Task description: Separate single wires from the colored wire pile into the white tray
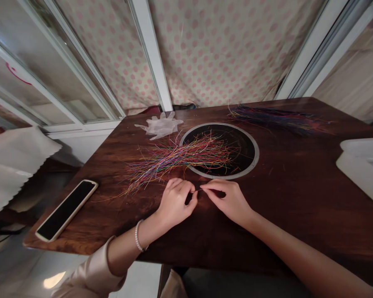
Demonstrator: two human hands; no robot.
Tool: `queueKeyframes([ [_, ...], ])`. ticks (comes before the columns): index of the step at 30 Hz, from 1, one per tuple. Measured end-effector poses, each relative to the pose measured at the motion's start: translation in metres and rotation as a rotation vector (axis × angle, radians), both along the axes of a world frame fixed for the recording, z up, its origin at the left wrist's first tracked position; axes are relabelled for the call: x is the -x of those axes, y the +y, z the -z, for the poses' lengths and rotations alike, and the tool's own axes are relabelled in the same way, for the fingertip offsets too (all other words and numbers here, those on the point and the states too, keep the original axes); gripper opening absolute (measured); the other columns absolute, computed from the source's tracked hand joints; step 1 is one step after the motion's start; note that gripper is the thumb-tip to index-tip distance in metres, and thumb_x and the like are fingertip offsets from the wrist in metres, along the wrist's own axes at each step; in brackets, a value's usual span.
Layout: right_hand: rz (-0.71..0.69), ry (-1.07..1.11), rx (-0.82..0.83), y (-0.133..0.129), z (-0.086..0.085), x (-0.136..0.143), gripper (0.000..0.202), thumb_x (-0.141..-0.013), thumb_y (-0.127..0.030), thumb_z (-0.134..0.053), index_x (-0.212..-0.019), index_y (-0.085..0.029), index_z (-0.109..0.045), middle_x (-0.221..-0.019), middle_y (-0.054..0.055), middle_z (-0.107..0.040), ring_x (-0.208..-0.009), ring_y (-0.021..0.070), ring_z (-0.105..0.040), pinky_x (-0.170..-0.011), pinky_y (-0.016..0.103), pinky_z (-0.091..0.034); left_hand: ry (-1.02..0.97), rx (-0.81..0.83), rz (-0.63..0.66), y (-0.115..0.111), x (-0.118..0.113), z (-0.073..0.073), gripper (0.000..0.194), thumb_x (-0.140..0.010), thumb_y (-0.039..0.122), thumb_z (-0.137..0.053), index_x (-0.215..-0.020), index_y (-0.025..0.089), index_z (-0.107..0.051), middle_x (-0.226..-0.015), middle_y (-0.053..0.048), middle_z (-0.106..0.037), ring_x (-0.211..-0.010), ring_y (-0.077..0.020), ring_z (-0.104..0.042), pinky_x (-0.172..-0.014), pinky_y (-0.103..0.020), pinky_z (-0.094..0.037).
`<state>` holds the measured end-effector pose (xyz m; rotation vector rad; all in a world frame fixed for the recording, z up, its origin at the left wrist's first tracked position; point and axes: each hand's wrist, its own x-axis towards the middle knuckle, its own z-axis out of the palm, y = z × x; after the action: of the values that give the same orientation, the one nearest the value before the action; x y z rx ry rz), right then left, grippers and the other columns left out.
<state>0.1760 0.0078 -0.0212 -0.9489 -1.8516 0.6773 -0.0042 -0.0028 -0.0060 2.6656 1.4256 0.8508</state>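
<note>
Two narrow pinches: left hand (176, 198) and right hand (230, 199) are holding one thin wire (199, 190)
Wire bundle (189, 155): is lying beyond, partly covering round panel (247, 145)

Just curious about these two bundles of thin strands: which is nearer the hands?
The brighter bundle, partly over the round dark panel and just beyond the left hand. The darker bundle lies farther back, to the right.

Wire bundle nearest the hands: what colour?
The wire bundle is multicoloured, including red and yellow; see the head view.
</note>
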Motion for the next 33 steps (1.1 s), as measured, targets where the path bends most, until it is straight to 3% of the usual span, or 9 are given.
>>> queueKeyframes([
  [13, -0.011, -0.025, -0.067, -0.001, -0.002, 0.000, 0.021, -0.084, -0.014, -0.055, -0.089, -0.022, -0.074, -0.083, 0.004, -0.073, -0.072, 0.0161, -0.069, -0.065, 0.027, -0.057, -0.117, -0.046, 0.045, -0.003, -0.001, -0.003, 0.011, -0.086, 0.017, -0.049, -0.076, 0.019, -0.053, -0.069, 0.000, -0.062, -0.066, -0.0159, -0.055, -0.072, -0.032, -0.042],
  [25, -0.026, 0.053, 0.105, -0.002, -0.010, -0.001, 0.018, -0.081, -0.016, -0.058, -0.084, -0.022, -0.074, -0.078, 0.002, -0.074, -0.070, 0.0159, -0.069, -0.064, 0.027, -0.055, -0.208, 0.074, 0.046, -0.003, 0.002, -0.004, 0.013, -0.089, 0.016, -0.043, -0.080, 0.019, -0.053, -0.071, -0.002, -0.061, -0.069, -0.0167, -0.056, -0.073, -0.033, -0.042],
  [33, -0.034, 0.088, 0.066, -0.002, -0.010, 0.000, 0.018, -0.081, -0.015, -0.060, -0.084, -0.023, -0.075, -0.078, 0.002, -0.074, -0.070, 0.0161, -0.068, -0.064, 0.027, -0.055, -0.272, 0.094, 0.057, -0.004, 0.000, -0.007, 0.010, -0.086, 0.016, -0.047, -0.078, 0.019, -0.051, -0.071, -0.001, -0.061, -0.068, -0.0158, -0.056, -0.073, -0.032, -0.043],
])
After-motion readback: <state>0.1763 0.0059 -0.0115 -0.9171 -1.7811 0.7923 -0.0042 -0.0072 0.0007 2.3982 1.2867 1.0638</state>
